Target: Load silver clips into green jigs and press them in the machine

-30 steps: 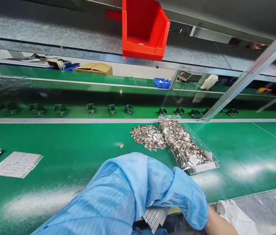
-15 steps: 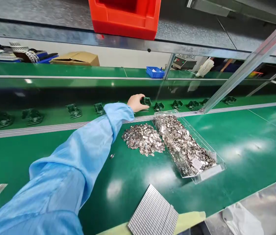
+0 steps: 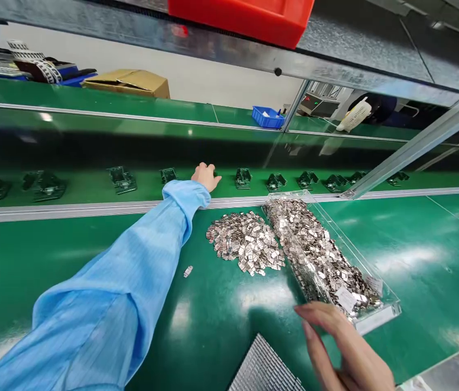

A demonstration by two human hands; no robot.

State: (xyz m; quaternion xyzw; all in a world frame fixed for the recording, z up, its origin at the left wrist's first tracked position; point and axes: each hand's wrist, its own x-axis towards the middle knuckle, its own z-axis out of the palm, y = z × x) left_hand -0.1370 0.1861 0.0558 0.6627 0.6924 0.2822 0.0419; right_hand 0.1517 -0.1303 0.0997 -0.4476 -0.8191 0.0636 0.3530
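Observation:
My left hand [image 3: 206, 177], in a blue sleeve, reaches over the green strip behind the metal rail. Its thumb stands apart from the fingers; whatever lies beneath the palm is hidden. Green circuit boards flank it, one on its left [image 3: 168, 175] and one on its right [image 3: 243, 178]. At the lower right, my right hand [image 3: 345, 345] hovers near the front of a clear tray [image 3: 379, 312] of small metal parts. Thumb and forefinger are slightly apart, with nothing visible between them. A pile of small metal pieces [image 3: 247, 241] lies left of the tray.
A gridded metal block [image 3: 265, 369] lies at the near edge, and a single metal piece [image 3: 188, 271] beside my left sleeve. More boards [image 3: 122, 180] line the strip. A slanted metal post [image 3: 416, 144] stands at right; a red bin [image 3: 245, 19] sits on the shelf overhead.
My left hand has let go of a circuit board, which now sits on the strip, and moved left. My right hand has come into view at the lower right. The camera view has shifted.

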